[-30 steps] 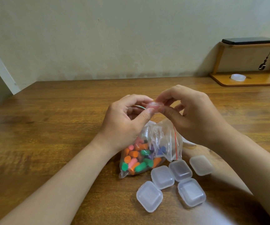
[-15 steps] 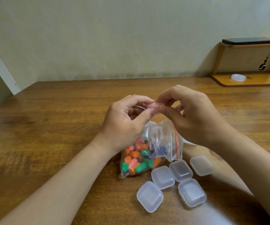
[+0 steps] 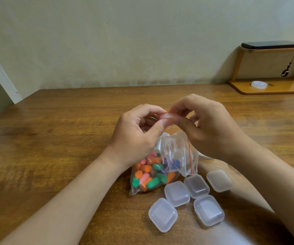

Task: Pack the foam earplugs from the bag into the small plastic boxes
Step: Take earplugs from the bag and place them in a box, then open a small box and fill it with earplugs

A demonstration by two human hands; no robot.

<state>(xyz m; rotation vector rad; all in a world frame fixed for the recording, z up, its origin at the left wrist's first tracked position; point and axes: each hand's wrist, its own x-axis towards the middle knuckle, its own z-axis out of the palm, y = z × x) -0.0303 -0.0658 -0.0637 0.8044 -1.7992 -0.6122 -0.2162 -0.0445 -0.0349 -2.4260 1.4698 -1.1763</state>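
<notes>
Reference point: the bag [image 3: 162, 167], lying on the table [image 3: 54, 138] with its mouth crumpled upward.

Directly above the bag, the left hand [image 3: 137, 131] and the right hand [image 3: 208, 124] hold one small plastic box [image 3: 167, 117] between them. Each hand pinches it with curled thumb and fingers. Whether its lid is open cannot be told.

The bag contains many coloured earplugs [image 3: 149, 175]. Just beside the bag, on its near right side, five closed boxes [image 3: 177, 193] sit in a cluster. No colour shows through them, so they appear empty.

Judged status: early stage. No box is visibly packed, and all six appear left to fill.
</notes>
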